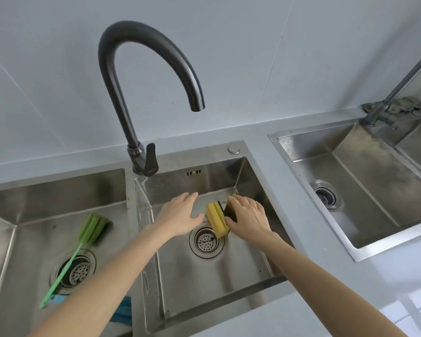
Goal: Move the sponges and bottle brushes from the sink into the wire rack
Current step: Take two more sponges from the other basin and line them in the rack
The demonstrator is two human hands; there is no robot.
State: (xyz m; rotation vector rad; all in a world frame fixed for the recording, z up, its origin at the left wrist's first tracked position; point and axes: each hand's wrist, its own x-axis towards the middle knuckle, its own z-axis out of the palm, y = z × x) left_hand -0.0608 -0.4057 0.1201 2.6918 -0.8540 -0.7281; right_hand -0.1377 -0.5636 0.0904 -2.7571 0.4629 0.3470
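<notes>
A yellow sponge (pixel 216 219) with a dark scouring side stands on edge in the middle sink basin (pixel 250 261), just above the drain (pixel 206 240). My right hand (pixel 248 215) curls over a second sponge (pixel 232 210), dark-faced with a yellow edge, and mostly hides it. My left hand (pixel 181 214) hovers flat and open just left of the yellow sponge, holding nothing. A green bottle brush (pixel 77 251) lies across the left basin over its drain. A blue thing (pixel 123 310) shows partly under my left forearm. No wire rack is in view.
A tall dark gooseneck faucet (pixel 141 93) arches over the middle basin from behind. A separate steel sink (pixel 365 188) sits to the right with a metal pipe (pixel 404 81) rising from its back corner. White countertop (pixel 309 312) surrounds the basins; tiled wall behind.
</notes>
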